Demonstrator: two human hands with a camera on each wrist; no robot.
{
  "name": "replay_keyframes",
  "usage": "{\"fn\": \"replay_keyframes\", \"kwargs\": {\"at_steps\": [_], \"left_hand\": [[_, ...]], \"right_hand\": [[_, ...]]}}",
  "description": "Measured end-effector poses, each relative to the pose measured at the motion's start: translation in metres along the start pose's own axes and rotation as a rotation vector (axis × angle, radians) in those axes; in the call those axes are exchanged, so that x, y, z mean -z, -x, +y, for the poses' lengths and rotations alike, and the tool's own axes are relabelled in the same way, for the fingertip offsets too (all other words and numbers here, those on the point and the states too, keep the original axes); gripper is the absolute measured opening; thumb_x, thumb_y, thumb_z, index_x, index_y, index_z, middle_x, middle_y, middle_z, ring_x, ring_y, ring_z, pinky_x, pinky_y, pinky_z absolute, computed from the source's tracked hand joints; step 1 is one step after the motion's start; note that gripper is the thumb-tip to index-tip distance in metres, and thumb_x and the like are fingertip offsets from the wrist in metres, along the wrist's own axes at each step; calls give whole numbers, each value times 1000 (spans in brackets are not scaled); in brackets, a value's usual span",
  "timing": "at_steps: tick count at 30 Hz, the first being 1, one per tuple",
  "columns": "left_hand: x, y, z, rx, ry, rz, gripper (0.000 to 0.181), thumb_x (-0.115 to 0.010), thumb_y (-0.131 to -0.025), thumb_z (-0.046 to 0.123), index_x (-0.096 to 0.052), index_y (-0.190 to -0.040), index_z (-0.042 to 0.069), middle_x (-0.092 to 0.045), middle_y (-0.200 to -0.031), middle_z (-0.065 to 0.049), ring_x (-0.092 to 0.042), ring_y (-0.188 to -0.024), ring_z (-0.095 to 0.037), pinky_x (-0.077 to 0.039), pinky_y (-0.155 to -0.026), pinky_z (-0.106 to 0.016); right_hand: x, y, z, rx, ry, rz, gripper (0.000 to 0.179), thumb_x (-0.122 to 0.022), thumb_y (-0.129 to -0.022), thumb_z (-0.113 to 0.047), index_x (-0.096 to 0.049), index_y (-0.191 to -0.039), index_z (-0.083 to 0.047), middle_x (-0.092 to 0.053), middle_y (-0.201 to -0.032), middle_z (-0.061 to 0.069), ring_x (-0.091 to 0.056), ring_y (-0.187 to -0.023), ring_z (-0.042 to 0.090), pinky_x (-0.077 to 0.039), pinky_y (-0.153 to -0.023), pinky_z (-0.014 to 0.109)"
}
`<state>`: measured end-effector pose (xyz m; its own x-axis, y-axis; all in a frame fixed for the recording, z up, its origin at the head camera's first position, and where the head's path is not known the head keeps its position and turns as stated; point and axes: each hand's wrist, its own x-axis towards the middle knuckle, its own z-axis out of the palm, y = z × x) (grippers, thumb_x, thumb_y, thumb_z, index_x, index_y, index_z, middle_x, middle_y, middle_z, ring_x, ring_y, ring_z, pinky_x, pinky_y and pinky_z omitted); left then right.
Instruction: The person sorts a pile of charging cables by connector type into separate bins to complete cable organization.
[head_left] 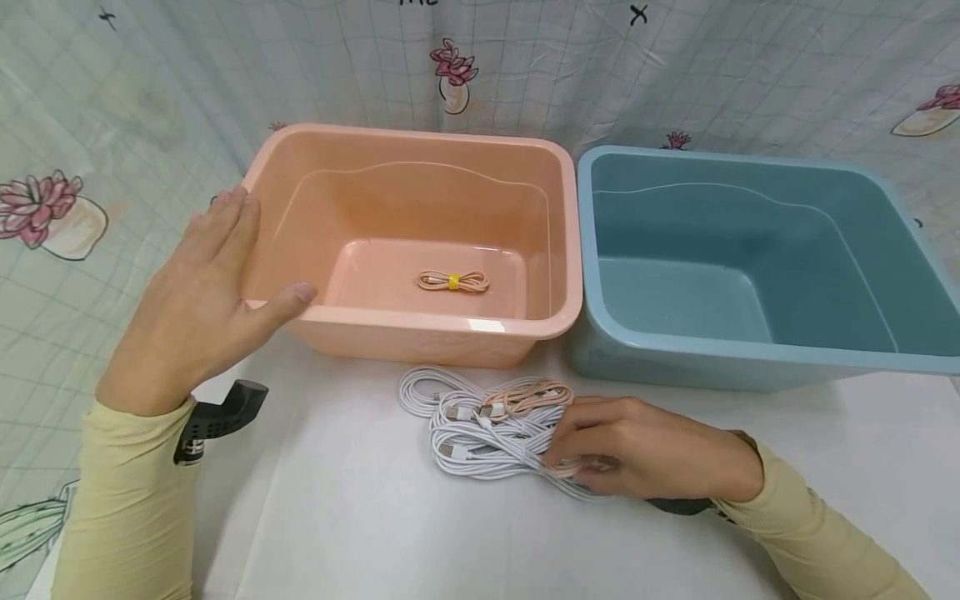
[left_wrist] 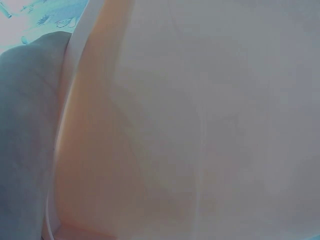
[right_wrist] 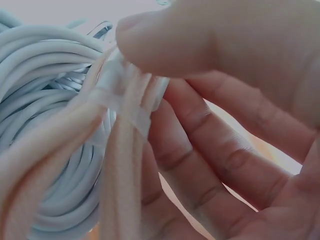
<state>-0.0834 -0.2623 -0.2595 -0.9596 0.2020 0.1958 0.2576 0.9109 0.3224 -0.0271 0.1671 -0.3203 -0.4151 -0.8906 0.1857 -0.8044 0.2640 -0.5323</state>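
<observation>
So the right hand has thumb and fingers pinching a bundled peach cable by its clear-looking band, right at the right end of the white USB cables on the table. From that hand, the peach tub sits forward and to the left, the blue tub straight ahead and nearer. Can't really tell which way the held bundle's long axis runs; the fingers cover too much. Left hand isn't gripping anything: fingers pretty straight over the peach tub's left rim, thumb by the front edge, so well away from the pile.

Count: two tubs, one peach cable coil inside the peach one, long axis left to right, with one yellow tie. White cables are too tangled to count. Peach strands also show on top, maybe the same held bundle, maybe another.
</observation>
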Motion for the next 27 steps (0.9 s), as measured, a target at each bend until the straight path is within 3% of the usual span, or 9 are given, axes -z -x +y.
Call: {"fn": "replay_keyframes", "kwargs": {"at_steps": [6,11,22,27], "left_hand": [[0,-1,-1,-3,0,-2,93,-52,-91,58,-9,-157,10,-8,-165,-12,-7,-155,-33,-5,-129,-45],[-1,-1,-2,1,8,-6,94,-52,-90,60,-10,-156,8,-7,-165,-13,-6,-155,-33,-4,-128,-46],[1,-1,1,22,10,-10,95,-52,-89,62,-9,-157,11,-6,-166,-10,-6,-155,-32,-10,-126,-55],[1,-1,1,17,3,-4,95,-51,-89,62,-8,-157,10,-6,-166,-11,-6,-155,-33,-8,-127,-51]], "right_hand": [[1,0,1,22,-40,8,32,-74,-82,-5,-70,-107,-24,-66,-104,-14,-60,-97,-2,-46,-82,4],[1,-2,2,17,-117,30,33,-77,-80,-5,-72,-106,-24,-67,-105,-13,-59,-88,-3,-47,-73,3],[-1,-6,9,-92,-275,53,34,-79,-78,-7,-72,-107,-25,-69,-102,-12,-58,-79,0,-51,-64,12],[3,-9,8,-205,-291,65,33,-81,-78,-14,-72,-106,-28,-69,-102,-15,-60,-78,1,-53,-65,18]]}}
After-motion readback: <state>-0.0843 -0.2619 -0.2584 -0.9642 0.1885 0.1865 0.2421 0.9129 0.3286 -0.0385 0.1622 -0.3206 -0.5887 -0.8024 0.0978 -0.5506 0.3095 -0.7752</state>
